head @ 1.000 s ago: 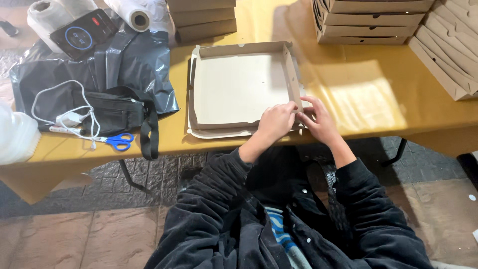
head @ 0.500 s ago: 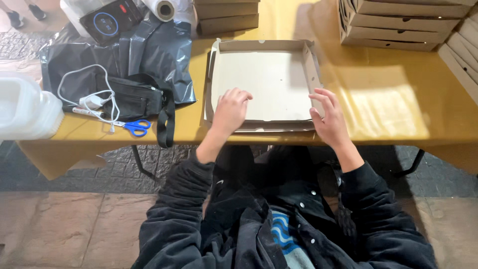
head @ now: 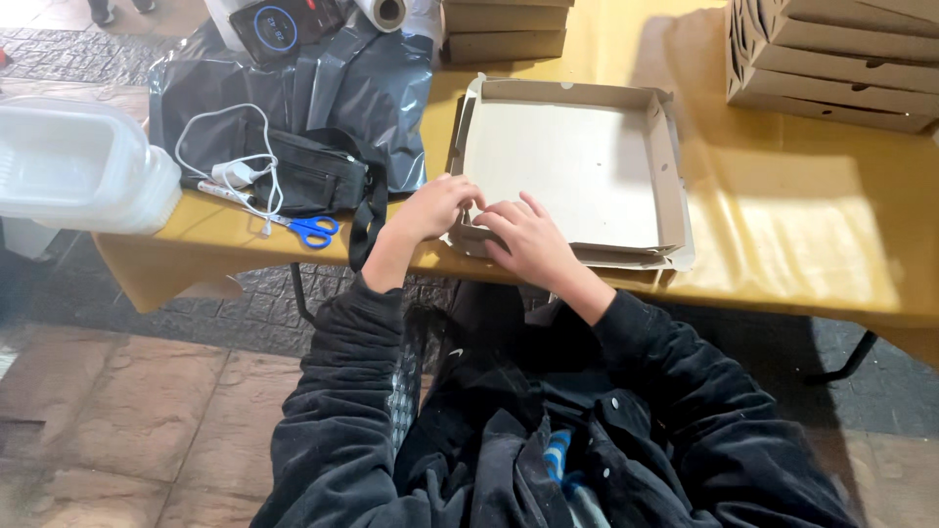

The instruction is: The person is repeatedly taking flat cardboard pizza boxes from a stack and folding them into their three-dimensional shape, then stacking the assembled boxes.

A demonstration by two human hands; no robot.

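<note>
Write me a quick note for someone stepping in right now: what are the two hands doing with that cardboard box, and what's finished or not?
Left hand: fingers on the near-left corner of the open cardboard box.
Right hand: beside it, pressing the same corner's flap.
Box lies flat on the yellow table, near edge.
Done: far and right walls stand upright.
Left: near-left corner not yet locked; near wall looks unfinished.
Nearby: blue scissors, black pouch, stacked finished boxes.
</note>
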